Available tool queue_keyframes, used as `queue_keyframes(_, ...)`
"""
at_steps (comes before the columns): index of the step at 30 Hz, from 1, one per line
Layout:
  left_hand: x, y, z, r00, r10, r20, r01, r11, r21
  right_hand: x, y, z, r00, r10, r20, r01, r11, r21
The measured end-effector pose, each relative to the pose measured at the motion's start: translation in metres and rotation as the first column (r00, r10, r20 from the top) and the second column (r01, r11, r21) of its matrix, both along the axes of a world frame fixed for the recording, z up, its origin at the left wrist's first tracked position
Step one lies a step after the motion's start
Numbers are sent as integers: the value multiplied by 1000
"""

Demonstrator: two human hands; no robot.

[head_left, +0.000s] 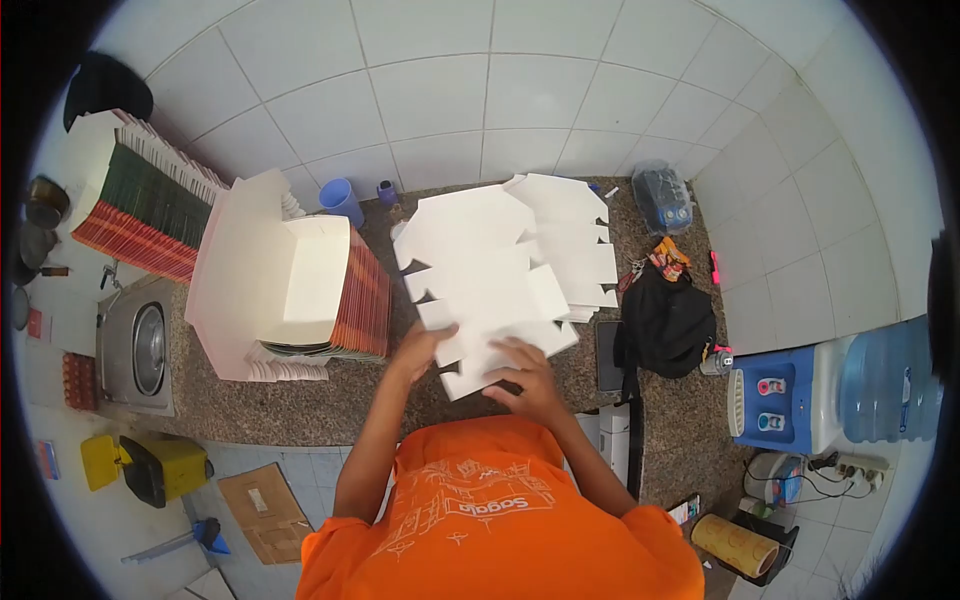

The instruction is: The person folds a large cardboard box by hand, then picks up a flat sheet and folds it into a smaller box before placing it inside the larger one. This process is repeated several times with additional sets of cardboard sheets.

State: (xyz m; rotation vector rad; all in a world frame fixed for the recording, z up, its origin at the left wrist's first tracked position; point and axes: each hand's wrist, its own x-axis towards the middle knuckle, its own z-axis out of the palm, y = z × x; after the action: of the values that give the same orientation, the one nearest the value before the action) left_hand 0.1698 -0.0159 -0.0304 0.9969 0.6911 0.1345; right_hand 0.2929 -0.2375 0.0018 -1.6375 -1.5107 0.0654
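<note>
A flat white cardboard box blank (500,320) lies on top of a spread of several more blanks (520,240) on the granite counter (330,400). My left hand (418,350) grips the near left edge of the top blank. My right hand (525,378) presses on its near right flap. To the left stands a folded white box (300,280) on a stack of folded boxes (365,300). I wear an orange shirt.
A tall pile of flat printed cartons (140,200) sits far left above a small sink (135,350). A blue cup (340,200) stands at the wall. A black bag (665,320), a phone (608,355) and a water dispenser (790,400) are on the right.
</note>
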Motion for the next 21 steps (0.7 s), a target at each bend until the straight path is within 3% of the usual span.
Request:
queue_keyframes(2,-5,-6,-23,999,-34,-15,35,997,75,12,-12,-20,890,-453,-56,457,887,73)
queue_keyframes(3,-7,-9,-26,998,-60,-27,63,987,148,26,-21,-41,884,-464,-59,467,881,74)
queue_keyframes(4,-12,-13,-12,996,-81,-40,85,992,97,45,-33,-71,712,-607,-353,614,782,-107)
queue_keyframes(5,-13,-15,-12,995,-94,-43,98,990,98,56,-41,-86,428,-701,-571,668,670,-323)
queue_keyframes(6,-14,-16,-12,996,-75,-42,80,990,113,58,-42,-70,418,-703,-575,674,664,-322)
queue_keyframes(8,-11,-5,-10,987,-74,-145,102,975,196,56,-46,-29,345,-448,-825,403,864,-300)
queue_keyframes(9,-1,-14,5,995,91,-43,-65,911,406,45,-41,-6,344,-445,-827,405,865,-297)
queue_keyframes(11,11,-30,12,959,282,-17,-210,753,623,13,-15,28,605,-605,-517,522,792,-315)
queue_keyframes(12,15,-43,51,958,251,141,-286,884,369,-1,-4,28,772,-463,-436,404,886,-227)
queue_keyframes(13,17,-47,70,957,254,139,-288,883,370,-14,4,29,896,-295,-331,256,954,-156)
queue_keyframes(14,20,-47,84,983,124,135,-174,865,470,-24,11,43,897,-290,-333,252,956,-153)
queue_keyframes(15,23,-43,92,993,-7,117,-61,823,565,-33,16,66,948,-264,-179,242,961,-136)
queue_keyframes(16,26,-39,97,975,158,154,-209,881,424,-37,19,79,973,-232,-17,228,966,-121)
queue_keyframes(17,27,-35,103,974,163,158,-216,879,424,-35,18,77,974,-227,-14,224,967,-119)
queue_keyframes(19,24,-29,119,908,269,322,-292,956,26,-27,13,68,948,-318,-24,314,944,-95)
queue_keyframes(21,23,-28,125,919,288,269,-284,957,-55,-27,11,57,958,-265,-108,266,964,-10)
